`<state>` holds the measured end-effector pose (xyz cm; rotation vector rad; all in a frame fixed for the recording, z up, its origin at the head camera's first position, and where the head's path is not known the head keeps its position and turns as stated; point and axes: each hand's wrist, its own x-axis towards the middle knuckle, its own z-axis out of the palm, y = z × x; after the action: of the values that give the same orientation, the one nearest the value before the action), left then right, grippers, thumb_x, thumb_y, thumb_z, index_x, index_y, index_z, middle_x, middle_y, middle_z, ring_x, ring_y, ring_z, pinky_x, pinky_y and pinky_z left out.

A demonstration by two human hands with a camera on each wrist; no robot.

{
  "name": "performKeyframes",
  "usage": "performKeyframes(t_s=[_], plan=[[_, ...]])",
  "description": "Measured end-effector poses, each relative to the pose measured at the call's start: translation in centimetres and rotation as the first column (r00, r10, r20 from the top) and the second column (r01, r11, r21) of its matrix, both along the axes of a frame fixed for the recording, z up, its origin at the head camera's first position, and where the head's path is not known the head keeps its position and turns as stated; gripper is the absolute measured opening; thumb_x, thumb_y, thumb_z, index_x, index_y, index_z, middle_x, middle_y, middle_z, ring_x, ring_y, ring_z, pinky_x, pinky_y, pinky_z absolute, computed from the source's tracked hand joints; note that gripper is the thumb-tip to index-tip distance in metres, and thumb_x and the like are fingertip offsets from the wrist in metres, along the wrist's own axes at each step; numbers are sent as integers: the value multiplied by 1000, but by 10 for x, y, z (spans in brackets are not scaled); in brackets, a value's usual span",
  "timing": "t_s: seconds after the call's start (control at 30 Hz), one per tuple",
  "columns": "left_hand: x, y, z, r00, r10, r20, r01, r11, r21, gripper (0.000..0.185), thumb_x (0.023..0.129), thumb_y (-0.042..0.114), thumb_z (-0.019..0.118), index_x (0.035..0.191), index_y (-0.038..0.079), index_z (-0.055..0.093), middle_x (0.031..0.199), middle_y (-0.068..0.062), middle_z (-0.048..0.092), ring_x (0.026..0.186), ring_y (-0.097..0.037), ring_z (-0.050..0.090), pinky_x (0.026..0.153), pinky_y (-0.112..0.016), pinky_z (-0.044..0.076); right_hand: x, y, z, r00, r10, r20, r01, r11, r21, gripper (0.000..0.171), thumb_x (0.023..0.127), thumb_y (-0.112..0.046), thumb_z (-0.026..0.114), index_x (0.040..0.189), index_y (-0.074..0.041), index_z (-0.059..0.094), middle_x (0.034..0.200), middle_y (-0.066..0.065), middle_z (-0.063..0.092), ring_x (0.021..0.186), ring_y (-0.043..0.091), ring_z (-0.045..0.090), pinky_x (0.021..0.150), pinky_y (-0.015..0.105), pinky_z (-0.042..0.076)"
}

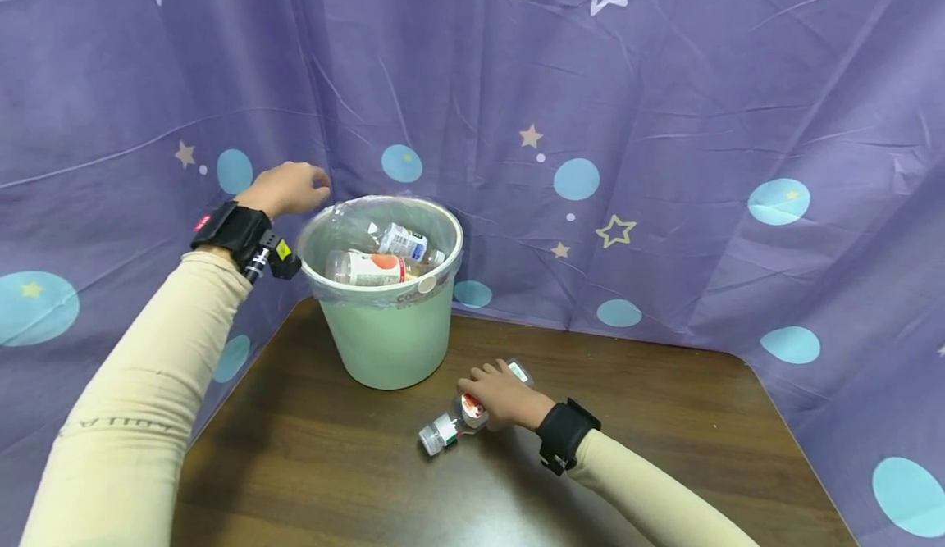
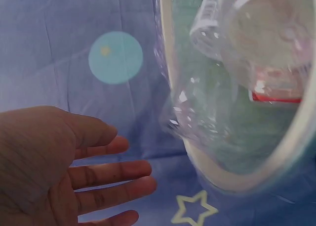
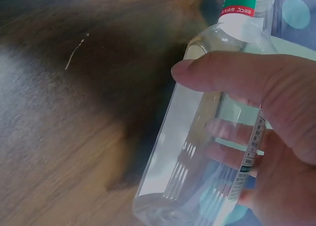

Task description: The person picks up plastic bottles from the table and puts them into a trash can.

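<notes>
Gripping a clear plastic bottle (image 3: 207, 152), the right hand (image 1: 502, 399) is curling its thumb and fingers (image 3: 232, 72) round the body as the bottle is lying on the brown wooden table (image 1: 310, 465), just in front of a pale green bin (image 1: 387, 342). A second small bottle (image 1: 439, 432) is lying beside it. The left hand (image 1: 284, 188) is hovering by the bin's rim with its grip spread and holding nothing. Empty bottles (image 1: 369, 266) are lying inside the bin's clear liner (image 2: 197, 122). A purple star-patterned cloth (image 1: 664, 120) is hanging behind.

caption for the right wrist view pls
Right hand grips a clear plastic bottle lying over the dark wooden table.
</notes>
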<state>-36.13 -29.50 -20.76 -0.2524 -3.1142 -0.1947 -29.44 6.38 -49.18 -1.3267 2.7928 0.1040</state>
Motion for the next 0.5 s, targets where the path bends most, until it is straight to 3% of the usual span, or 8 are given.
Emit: performKeyframes(t_s=[0.27,0.5], plan=[[-1,-16,-14,999,45,-5,-44,997,60,49,100,21,41,138,-7,54,141,-35,52,127,-50,52,104,-64,43,2,27,12,999,-29,42,34,993,-111,78,58,-17,95,125,-16,56,109,2,62,104,26,61,101,54,48],[-1,-22,-32,995,94,45,-98,992,78,47,98,18,43,135,-9,56,143,-35,50,130,-52,49,104,-66,42,5,49,29,992,-34,125,72,947,-312,71,60,-16,90,123,-15,56,100,-2,62,87,15,56,75,35,47]])
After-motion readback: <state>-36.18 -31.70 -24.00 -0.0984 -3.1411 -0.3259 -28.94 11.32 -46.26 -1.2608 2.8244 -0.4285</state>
